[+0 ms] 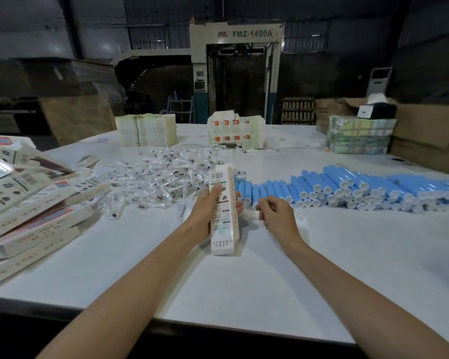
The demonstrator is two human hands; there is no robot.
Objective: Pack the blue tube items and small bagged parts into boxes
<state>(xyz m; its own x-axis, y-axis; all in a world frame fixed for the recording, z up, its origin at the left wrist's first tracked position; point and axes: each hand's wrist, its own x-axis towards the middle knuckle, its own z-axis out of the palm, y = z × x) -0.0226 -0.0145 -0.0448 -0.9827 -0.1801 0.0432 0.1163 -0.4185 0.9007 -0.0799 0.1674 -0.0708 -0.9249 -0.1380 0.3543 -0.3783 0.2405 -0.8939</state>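
My left hand (208, 211) grips a long white printed box (223, 216), held upright over the middle of the white table (244, 281) with its barcode end up. My right hand (276, 212) hovers just right of the box, fingers loosely curled and holding nothing. Behind the right hand lies a long pile of blue tubes (347, 189) with white end caps, stretching to the right edge. A heap of small clear bagged parts (161, 177) spreads across the table behind and left of the box.
Filled boxes (36, 203) lie stacked at the left edge. Bundles of flat box blanks (147, 129) (236, 132) and a wrapped bundle (360, 136) stand at the far side. Brown cartons (425, 141) sit at the far right.
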